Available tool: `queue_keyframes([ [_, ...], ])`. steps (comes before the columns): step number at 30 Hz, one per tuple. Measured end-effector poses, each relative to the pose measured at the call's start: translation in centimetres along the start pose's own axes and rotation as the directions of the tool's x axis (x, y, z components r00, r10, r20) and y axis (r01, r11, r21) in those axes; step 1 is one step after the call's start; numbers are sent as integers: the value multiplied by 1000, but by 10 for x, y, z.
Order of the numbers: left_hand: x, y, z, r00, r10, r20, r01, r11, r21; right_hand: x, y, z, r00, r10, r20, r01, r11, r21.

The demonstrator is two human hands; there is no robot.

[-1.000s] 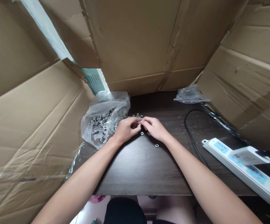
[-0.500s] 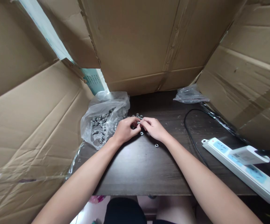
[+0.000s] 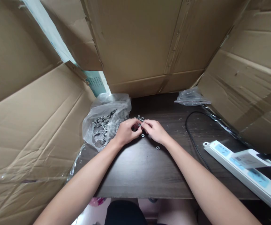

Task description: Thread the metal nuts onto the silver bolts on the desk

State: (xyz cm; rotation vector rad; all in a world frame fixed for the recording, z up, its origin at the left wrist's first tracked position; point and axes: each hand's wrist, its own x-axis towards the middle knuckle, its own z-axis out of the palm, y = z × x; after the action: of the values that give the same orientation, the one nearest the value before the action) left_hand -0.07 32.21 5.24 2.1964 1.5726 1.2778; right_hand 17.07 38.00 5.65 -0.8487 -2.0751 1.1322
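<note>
Over the middle of the dark table, both hands meet with their fingertips close together. My left hand (image 3: 127, 131) is closed in a pinch around a small shiny metal bolt (image 3: 140, 125). The fingertips of my right hand (image 3: 155, 131) are pressed together at the bolt's right end; whatever they grip there is too small and covered to make out. A loose hex nut (image 3: 143, 135) lies just below the hands, and another nut (image 3: 158, 147) is nearer to me, by my right wrist. Several more nuts (image 3: 139, 116) lie behind the fingers, partly hidden.
An open clear plastic bag (image 3: 88, 125) with many bolts (image 3: 105, 118) stands left of my hands. A flat plastic bag (image 3: 191, 97) lies at the back right. On the right are a black cable (image 3: 187, 125) and a white power strip (image 3: 234, 168) with a plugged-in adapter. Cardboard walls (image 3: 140, 47) surround the table.
The view has shifted slightly, so everything sits a little lower and to the right. My hands stay together at the bolt, with only small finger movement.
</note>
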Motion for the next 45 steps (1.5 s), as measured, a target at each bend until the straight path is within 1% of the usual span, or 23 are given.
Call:
queue_keyframes([
  [3,0,1,0,1000,-16,-6,17,1000,10,0,-1,-1,1000,8,3,-8,1000,9],
  [9,0,0,1,998,-59,-3,59,998,33,0,-1,-1,1000,15,9,-16,996,91],
  [17,0,0,2,997,-71,3,71,997,28,-1,-1,-1,1000,0,8,0,999,35],
  [23,0,1,2,993,-115,9,115,993,8,-1,-4,-1,999,39,8,-40,996,77],
  [30,0,2,2,994,-106,8,106,994,30,-1,-3,-1,1000,19,2,-19,999,33],
  [35,1,1,2,995,-98,18,98,995,13,-1,-4,-1,1000,13,-1,-13,1000,-1],
  [42,0,1,2,993,-115,26,115,993,11,-2,-3,2,999,48,-14,-48,999,18],
  [45,0,1,3,994,-104,28,104,994,17,-2,-2,2,999,33,-14,-33,999,-2],
])
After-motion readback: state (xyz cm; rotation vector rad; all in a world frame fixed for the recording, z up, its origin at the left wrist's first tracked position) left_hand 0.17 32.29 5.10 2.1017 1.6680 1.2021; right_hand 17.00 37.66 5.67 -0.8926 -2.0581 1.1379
